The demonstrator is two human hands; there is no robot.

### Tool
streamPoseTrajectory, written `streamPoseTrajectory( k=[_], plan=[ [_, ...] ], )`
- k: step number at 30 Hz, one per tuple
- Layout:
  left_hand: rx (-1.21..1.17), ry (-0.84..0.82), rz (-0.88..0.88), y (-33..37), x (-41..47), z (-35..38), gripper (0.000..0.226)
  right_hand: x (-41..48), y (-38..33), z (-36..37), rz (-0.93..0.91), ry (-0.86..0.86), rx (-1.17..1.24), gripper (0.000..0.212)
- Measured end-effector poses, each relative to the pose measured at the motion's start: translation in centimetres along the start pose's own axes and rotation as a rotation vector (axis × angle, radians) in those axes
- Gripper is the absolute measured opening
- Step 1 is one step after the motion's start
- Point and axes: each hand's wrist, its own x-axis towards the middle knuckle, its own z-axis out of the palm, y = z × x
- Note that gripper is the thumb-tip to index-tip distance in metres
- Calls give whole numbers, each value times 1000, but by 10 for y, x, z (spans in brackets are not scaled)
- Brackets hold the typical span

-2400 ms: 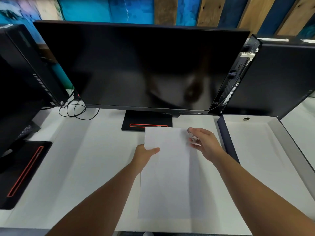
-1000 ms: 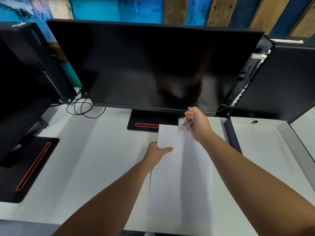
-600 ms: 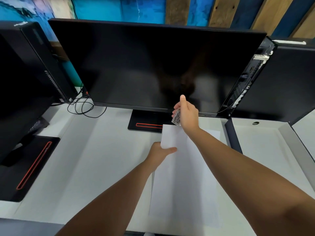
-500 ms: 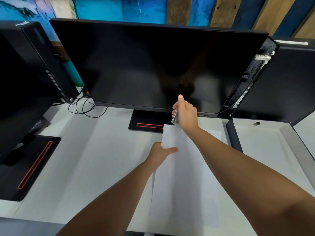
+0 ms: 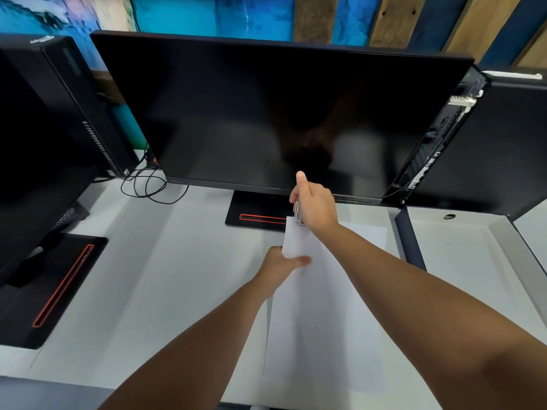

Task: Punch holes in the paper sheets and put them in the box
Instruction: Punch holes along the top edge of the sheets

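Our left hand point(image 5: 281, 263) pinches the paper sheet point(image 5: 319, 321) by its left edge; our right hand point(image 5: 315, 207) grips the hole punch point(image 5: 298, 215) on the top edge.

dark monitor point(image 5: 266, 113) rising close beyond the right hand point(image 5: 315, 207), its stand base point(image 5: 257, 217) just ahead of the left hand point(image 5: 279, 266), bare white desk point(image 5: 177, 276) open leftward, box point(image 5: 410, 241) wall beside the right forearm

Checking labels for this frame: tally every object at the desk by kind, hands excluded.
black flat monitors: 2
black computer towers: 2
white paper sheets: 2
small metal hole punch: 1
open white box: 1
tangle of black cables: 1
Total: 9
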Motion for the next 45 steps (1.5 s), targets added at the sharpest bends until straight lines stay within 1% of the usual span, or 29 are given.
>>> streamPoseTrajectory(
  k=[7, 12, 16, 19, 24, 30, 39, 45],
  plan=[
    [-29, -15, 7, 3, -1, -2, 15, 0, -2, 5, 10, 6, 71, 57],
    [-45, -8, 10, 1, 0, -6, 17, 4, 3, 3, 30, -50, 170, 51],
    [-45, 4, -13, -2, 1, -10, 22, 8, 5, -1, 0, -81, 151, 46],
    [-50, 2, -18, -2, 0, -9, 19, 7, 5, 0, 4, -81, 151, 42],
    [-52, 1, -11, 0, -1, -7, 15, 5, 5, 4, 39, -13, 171, 47],
    [-52, -1, -4, 1, -2, -6, 14, 3, 2, 9, 40, -20, 132, 53],
    [-29, -5, -13, 3, -2, -5, 12, 2, -7, 19, -31, 15, -60, 63],
    [4, -4, -28, 3, -1, -7, 13, 5, -4, 22, -66, 14, -116, 68]
  ],
)
